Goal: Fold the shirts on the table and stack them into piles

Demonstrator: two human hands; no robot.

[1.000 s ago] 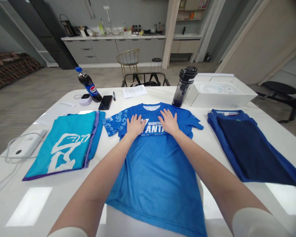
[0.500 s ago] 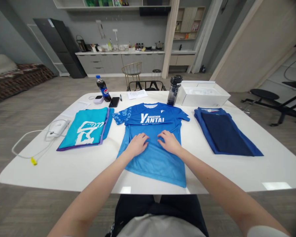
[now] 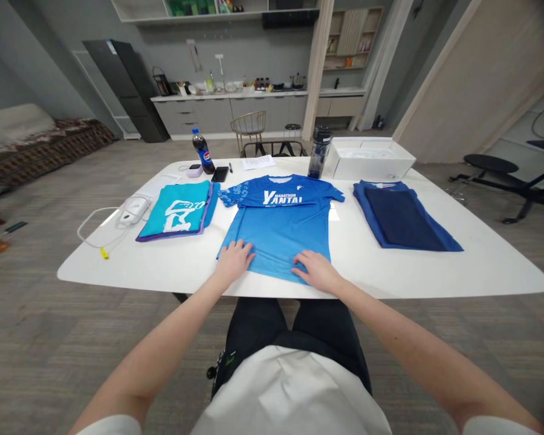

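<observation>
1. Head view: left hand (image 3: pixel 234 261) lay flat and unclenched, fingers spread, palm pressed on the lower left hem of the blue T-shirt (image 3: pixel 281 223); grasped nothing.
2. Right hand (image 3: pixel 315 273) likewise lay flat and loose on the lower right hem, fingers pointing inward toward the left hand, gripping nothing.
3. Blue T-shirt spread face up in the middle of the white table (image 3: pixel 480 266), collar at the far side, hem at the near edge; white lettering across a darker chest band, patterned left sleeve, smooth thin sports fabric with few wrinkles.
4. Just beside it on the left, a folded teal garment (image 3: pixel 176 211) with a white print and purple edging; rectangular, flat.
5. Well apart on the right, a folded dark navy garment (image 3: pixel 401 217) lying on a brighter blue one.
6. At the far edge: a cola bottle (image 3: pixel 202 151), a black phone (image 3: pixel 220 174), a sheet of paper (image 3: pixel 258 162), a dark translucent drinking bottle (image 3: pixel 320 151) and an open white box (image 3: pixel 372 160).
7. Near the left edge, a white device with a cable (image 3: pixel 131 211).
</observation>
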